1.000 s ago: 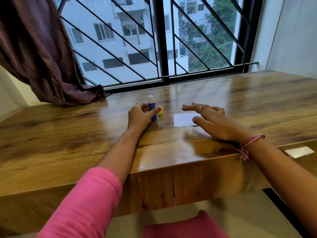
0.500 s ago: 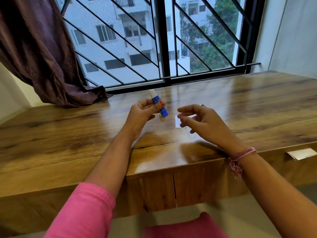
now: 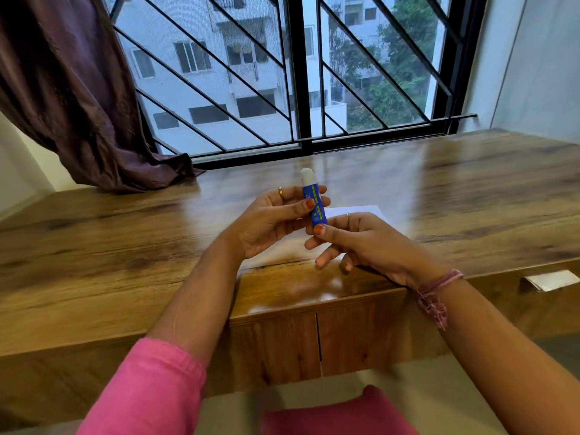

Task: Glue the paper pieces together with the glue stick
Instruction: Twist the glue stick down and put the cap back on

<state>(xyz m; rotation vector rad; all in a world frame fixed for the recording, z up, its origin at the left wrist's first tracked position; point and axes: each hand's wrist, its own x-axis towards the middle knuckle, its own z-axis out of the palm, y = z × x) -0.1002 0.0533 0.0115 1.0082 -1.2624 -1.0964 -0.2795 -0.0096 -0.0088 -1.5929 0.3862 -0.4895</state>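
Blue plastic glue stick (image 3: 314,205) with white tip held upright above glossy wooden worktop (image 3: 470,196), pinched in grip of left hand (image 3: 270,219) at mid-barrel. Base nipped by thumb and fingers of right hand (image 3: 354,240) (likely for twisting glue up). White paper piece (image 3: 361,211) lies flat on worktop just behind hands, partly hidden. Step judged: glue being readied. Next: tip to be lowered onto paper, sheet to be steadied.

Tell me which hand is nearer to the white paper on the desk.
Right. The right hand hovers directly over the paper, covering part of it; the left hand holds the glue stick beside it.
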